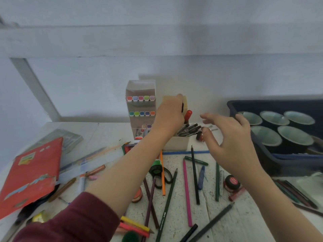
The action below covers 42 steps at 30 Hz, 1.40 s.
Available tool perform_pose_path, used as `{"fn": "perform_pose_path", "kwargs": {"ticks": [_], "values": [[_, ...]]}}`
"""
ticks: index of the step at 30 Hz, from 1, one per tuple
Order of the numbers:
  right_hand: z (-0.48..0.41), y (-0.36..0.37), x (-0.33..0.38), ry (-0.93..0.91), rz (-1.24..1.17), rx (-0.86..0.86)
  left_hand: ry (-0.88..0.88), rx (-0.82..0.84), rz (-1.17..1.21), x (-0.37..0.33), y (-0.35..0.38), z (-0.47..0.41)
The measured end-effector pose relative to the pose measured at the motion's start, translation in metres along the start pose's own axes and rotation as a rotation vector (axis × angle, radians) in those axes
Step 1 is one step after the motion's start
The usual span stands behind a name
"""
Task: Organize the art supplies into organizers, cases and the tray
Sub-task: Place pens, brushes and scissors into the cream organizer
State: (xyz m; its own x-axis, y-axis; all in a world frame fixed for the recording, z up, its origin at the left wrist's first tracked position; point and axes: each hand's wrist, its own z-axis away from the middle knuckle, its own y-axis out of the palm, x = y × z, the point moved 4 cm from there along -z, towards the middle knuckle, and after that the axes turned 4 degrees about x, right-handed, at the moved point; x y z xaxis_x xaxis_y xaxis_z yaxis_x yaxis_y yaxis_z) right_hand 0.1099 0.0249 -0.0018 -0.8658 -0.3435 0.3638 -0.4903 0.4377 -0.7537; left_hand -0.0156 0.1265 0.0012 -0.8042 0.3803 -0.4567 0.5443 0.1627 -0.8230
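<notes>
Pens (189, 128) are crowded in a white box (176, 143) mid-table, where a dark pen (182, 107) is pinched by the left hand (170, 113), the right hand (232, 137) held open; the box could be tipped if the pen is forced in.

Left hand (170, 116) pinches a pen (182, 107) (dark) — right hand (232, 142) splayed.

Left hand (170, 114): arm stretched forward, fingers curled round a pen (182, 107).
Right hand (232, 142): raised, fingers spread loose, just right of left fingers.
</notes>
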Motion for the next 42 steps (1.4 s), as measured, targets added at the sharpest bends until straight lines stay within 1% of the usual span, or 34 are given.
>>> {"fn": "perform_pose_path", "kwargs": {"ticks": [2,7,9,11,14,16,18,22,24,26,28,30,36,39,42], "values": [[0.006,0.002,-0.003,0.025,-0.014,-0.017,-0.054,0.047,0.015,0.003,0.008,-0.001],[0.021,0.015,-0.003,0.034,-0.028,-0.02,-0.12,0.139,0.046,0.01,0.018,0.0],[0.025,0.022,-0.002,0.044,-0.044,-0.012,-0.139,0.158,0.108,0.015,0.016,0.005],[0.028,0.03,0.003,0.037,-0.069,0.0,-0.14,0.091,0.205,0.021,0.002,0.015],[0.027,0.053,0.019,0.037,-0.113,0.121,-0.103,-0.067,0.307,0.039,-0.032,0.042],[0.026,0.073,0.032,0.022,-0.12,0.214,-0.149,-0.119,0.361,0.054,-0.05,0.066],[0.022,0.096,0.049,-0.015,-0.107,0.301,-0.228,-0.154,0.359,0.073,-0.064,0.091],[0.014,0.141,0.081,-0.039,-0.102,0.417,-0.402,-0.193,0.355,0.11,-0.078,0.139],[0.01,0.158,0.09,-0.028,-0.027,0.451,-0.462,-0.204,0.377,0.122,-0.08,0.161],[0.007,0.172,0.093,-0.01,0.102,0.507,-0.494,-0.222,0.376,0.129,-0.082,0.18],[0.003,0.179,0.094,0.02,0.173,0.553,-0.519,-0.229,0.351,0.133,-0.081,0.196],[0.001,0.181,0.093,0.047,0.178,0.562,-0.538,-0.225,0.355,0.137,-0.077,0.208],[0.001,0.177,0.098,0.04,0.229,0.6,-0.584,-0.213,0.373,0.141,-0.067,0.239],[0.003,0.165,0.099,0.072,0.126,0.571,-0.598,-0.217,0.369,0.143,-0.067,0.251],[0.004,0.145,0.093,0.197,-0.095,0.629,-0.596,-0.221,0.3,0.147,-0.073,0.265]]}}
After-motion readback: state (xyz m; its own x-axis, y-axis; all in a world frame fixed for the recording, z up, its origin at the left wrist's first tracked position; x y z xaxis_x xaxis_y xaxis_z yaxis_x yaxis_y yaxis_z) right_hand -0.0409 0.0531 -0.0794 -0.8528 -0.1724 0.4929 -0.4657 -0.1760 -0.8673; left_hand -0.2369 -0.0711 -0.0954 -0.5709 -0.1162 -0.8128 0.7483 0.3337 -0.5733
